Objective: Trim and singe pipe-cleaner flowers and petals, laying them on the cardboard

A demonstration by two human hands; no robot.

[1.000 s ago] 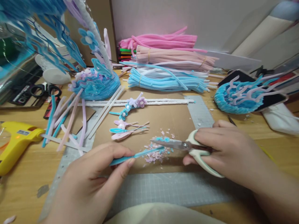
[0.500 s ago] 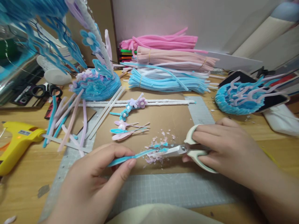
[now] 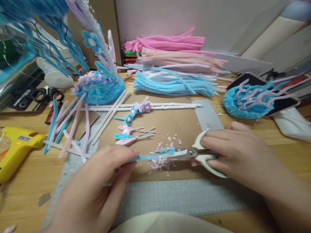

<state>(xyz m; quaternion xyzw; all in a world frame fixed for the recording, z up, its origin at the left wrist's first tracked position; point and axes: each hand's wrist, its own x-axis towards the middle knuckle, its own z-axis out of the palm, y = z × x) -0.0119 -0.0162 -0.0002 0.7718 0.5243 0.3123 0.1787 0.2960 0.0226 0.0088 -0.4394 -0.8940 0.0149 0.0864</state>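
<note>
A blue pipe cleaner [image 3: 145, 157] is pinched between the thumb and fingers of my left hand [image 3: 104, 181], its free end pointing right. My right hand [image 3: 233, 155] has its fingers through the pale green handles of a pair of scissors [image 3: 181, 153]. The blades lie along the far end of the pipe cleaner, nearly closed. Blue and lilac fuzz clippings [image 3: 161, 162] are scattered beneath on brown cardboard [image 3: 179, 121]. Beyond my left hand lie several lilac and blue leaf shapes [image 3: 126, 137] and a sprig of small fuzzy flowers [image 3: 137, 110].
A yellow glue gun [image 3: 20, 149] lies at left, beside loose pipe cleaner pieces [image 3: 75, 129]. Bundles of pipe cleaners [image 3: 170, 85] stack at the back. A blue jellyfish-like piece [image 3: 247, 105] rests on a phone at right. A grey cutting mat [image 3: 184, 197] lies under the cardboard.
The scissor blades have closed further along the pipe cleaner. My left hand has rolled a little, so the pipe cleaner's near end is now hidden behind the fingers.
</note>
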